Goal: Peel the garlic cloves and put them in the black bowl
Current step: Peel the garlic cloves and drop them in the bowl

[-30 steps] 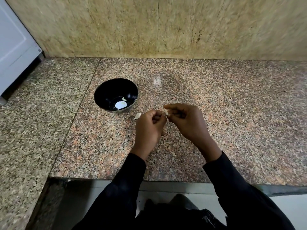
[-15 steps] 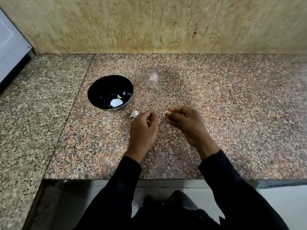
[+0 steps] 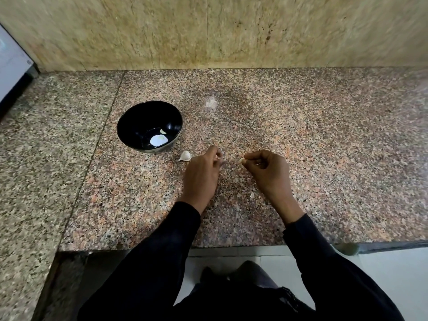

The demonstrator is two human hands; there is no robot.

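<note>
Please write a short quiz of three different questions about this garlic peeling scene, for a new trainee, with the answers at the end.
1. True or false: the black bowl has nothing in it.
2. Which hand holds the garlic clove? A) the left hand B) the right hand C) neither
3. Fill in the word: the unpeeled clove lies on the counter between the bowl and the ______ hand.

Key
1. False: a small pale clove piece lies inside, beside a bright patch on the bottom.
2. B: its fingertips pinch the clove.
3. left
</note>
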